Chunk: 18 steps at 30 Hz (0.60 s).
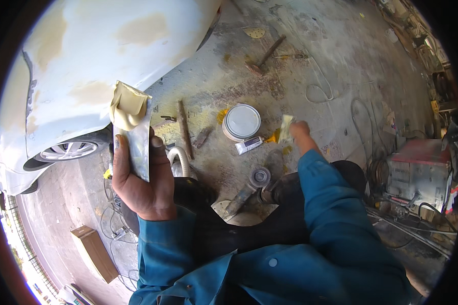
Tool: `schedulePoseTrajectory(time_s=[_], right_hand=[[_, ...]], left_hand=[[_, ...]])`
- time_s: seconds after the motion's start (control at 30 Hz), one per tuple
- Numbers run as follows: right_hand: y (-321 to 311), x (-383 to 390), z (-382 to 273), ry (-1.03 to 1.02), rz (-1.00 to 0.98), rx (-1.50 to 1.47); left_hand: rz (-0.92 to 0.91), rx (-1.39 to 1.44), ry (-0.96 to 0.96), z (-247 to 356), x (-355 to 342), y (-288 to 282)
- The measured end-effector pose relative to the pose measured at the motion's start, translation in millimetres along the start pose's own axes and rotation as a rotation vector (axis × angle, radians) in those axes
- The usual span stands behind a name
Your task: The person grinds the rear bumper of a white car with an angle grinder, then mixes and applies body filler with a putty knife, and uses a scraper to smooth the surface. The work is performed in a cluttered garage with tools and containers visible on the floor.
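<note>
My left hand holds a flat metal plate upright at left, with a thick mound of beige putty on its upper end. My right hand, to the right, is closed on a small spreader smeared with pale putty. Beside it on the floor are a round tin with a silvery lid, a white tube and a yellow object, partly behind the spreader. A round-headed power tool lies between my knees.
A white car with beige patches fills the upper left. Hammer, wooden bar and white hose lie on the floor. Red-and-grey machine with cables and loose wires are at right; a cardboard box at lower left.
</note>
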State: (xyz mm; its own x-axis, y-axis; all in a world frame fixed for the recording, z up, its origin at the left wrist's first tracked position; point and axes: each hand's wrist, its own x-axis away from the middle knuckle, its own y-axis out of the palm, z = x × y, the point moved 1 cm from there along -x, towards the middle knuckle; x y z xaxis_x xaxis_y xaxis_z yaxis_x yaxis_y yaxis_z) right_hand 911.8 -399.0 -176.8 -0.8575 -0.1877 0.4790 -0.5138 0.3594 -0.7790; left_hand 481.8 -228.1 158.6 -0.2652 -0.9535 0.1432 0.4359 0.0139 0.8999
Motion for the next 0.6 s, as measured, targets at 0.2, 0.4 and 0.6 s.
schedulePoseTrajectory(time_s=[0.2, 0.4, 0.6], right_hand=[[85, 0, 73, 0.068, -0.080, 0.090], [112, 1, 83, 0.241, -0.124, 0.086], [158, -5, 118, 0.029, -0.005, 0.133]], left_hand=[[-0.032, -0.004, -0.022, -10, -3, 0], [-0.023, -0.037, -0.020, -12, -9, -2], [0.047, -0.074, -0.011, -15, -17, -3]])
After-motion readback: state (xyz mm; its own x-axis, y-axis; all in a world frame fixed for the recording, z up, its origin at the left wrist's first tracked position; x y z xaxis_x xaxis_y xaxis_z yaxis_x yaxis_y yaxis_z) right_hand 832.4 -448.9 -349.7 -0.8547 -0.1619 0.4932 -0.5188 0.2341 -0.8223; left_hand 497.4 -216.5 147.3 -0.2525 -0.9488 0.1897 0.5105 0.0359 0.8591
